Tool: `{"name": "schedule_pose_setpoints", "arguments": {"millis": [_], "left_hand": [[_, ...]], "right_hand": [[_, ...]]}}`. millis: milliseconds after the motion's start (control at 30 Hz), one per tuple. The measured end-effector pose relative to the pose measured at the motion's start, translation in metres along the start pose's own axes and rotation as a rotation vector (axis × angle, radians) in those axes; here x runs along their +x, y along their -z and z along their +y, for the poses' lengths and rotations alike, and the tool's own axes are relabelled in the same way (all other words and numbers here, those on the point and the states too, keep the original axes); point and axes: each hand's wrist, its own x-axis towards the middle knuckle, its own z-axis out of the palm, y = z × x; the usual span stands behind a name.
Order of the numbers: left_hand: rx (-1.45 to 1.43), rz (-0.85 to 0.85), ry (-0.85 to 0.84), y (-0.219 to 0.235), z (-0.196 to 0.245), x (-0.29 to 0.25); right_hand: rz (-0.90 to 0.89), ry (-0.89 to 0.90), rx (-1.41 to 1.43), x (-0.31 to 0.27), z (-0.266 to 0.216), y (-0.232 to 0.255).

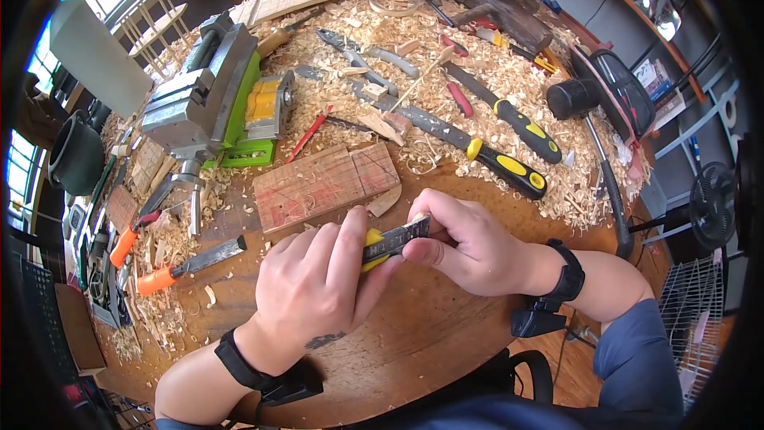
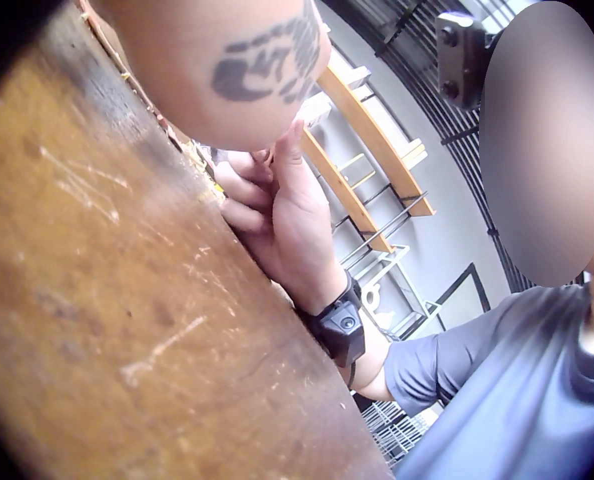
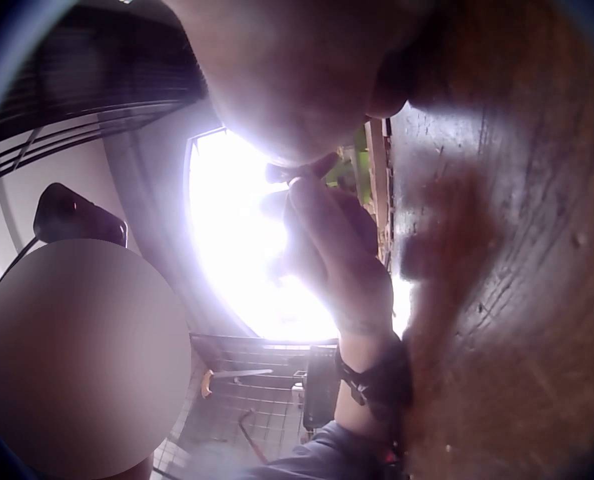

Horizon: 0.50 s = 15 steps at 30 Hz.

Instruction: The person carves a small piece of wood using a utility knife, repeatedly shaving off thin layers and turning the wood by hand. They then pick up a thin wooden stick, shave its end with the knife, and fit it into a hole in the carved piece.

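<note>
In the head view, the left hand (image 1: 310,275) grips a yellow-and-dark-grey knife-like tool (image 1: 395,240) above the wooden bench (image 1: 382,358), its long axis running left to right, dark end right and slightly far. The right hand (image 1: 477,251) closes on a small pale piece (image 1: 422,217), mostly hidden.

The left wrist view alone shows the right hand's curled lower fingers and raised thumb.

The right wrist view adds a glaring white window (image 3: 232,215) behind the left hand; I can't make out the tool there.
</note>
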Motion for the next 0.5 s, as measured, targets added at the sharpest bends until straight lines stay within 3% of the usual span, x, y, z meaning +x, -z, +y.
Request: {"name": "schedule_pose_setpoints", "arguments": {"millis": [100,367,433,500], "left_hand": [[0.004,0.06,-0.031,-0.003,-0.002,0.0],[-0.007,0.11,-0.006,-0.004,-0.002,-0.001],[-0.087,-0.063,0.035,0.004,0.002,-0.002],[-0.085,-0.065,0.019,0.004,0.003,-0.001]], "right_hand": [[-0.002,-0.009,-0.008,0.0,0.001,0.0],[-0.071,-0.256,0.363,0.002,-0.008,0.003],[-0.056,-0.216,0.343,0.001,0.002,0.0],[-0.042,-0.175,0.324,0.0,0.003,0.0]]}}
